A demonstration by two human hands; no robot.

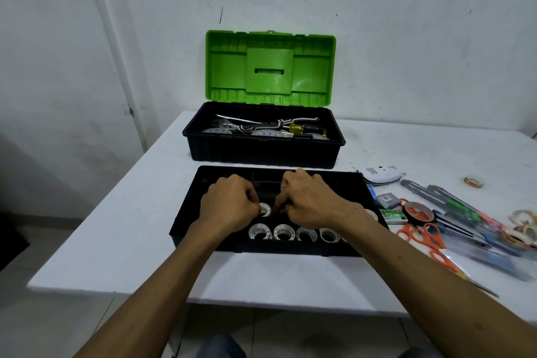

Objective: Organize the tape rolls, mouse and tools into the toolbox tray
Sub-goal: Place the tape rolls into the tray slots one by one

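A black toolbox tray (186, 209) lies on the white table in front of me. Several clear tape rolls (283, 232) stand in a row along its near side. Both hands are inside the tray over a second row. My left hand (229, 206) pinches a small clear tape roll (265, 209) at its left rim. My right hand (312, 202) has its fingers curled down just right of that roll; what they hold is hidden. A white mouse (379, 175) lies upside down right of the tray.
The black toolbox (263, 151) with its green lid (270, 67) up stands behind the tray, holding a screwdriver and tape. Right of the tray lie orange scissors (418, 237), a red tape roll (418, 211), cutters, a staple box and more tape rolls (524, 227).
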